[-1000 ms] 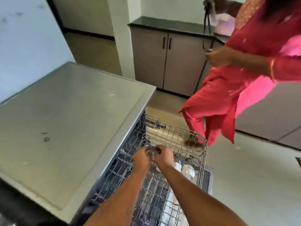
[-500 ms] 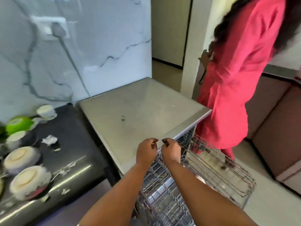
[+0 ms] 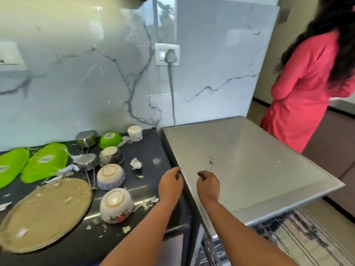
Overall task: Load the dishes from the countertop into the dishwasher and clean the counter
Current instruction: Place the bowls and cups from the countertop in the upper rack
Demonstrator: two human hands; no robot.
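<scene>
Head cam: left hand (image 3: 170,184) and right hand (image 3: 208,186) side by side, raised over the seam between counter (image 3: 153,150) and dishwasher top (image 3: 249,160). Fingers of both loosely curled, thumb near forefinger, nothing held; prob. poised between rack and dishes, free for next pick. Rack (image 3: 288,242) pulled out lower right, under the steel top; contents blurred, can't tell.

Dishes all left of hands, on the dark counter: bowl (image 3: 116,205) nearest, upside down, w/ second bowl (image 3: 110,176) just beyond, likewise inverted. Big round tray (image 3: 44,214) at front left, crumbs on it. Green plates (image 3: 45,161) at far left, green bowl (image 3: 111,139), steel cup (image 3: 85,138) and white cup (image 3: 135,133) near the wall.

Surface: counter glossy black, littered w/ scraps and paper bits; still to wipe. Room: marble backsplash, socket (image 3: 167,54) w/ cord down to dishwasher. Person in pink (image 3: 299,89) stands far right, beside dishwasher.
</scene>
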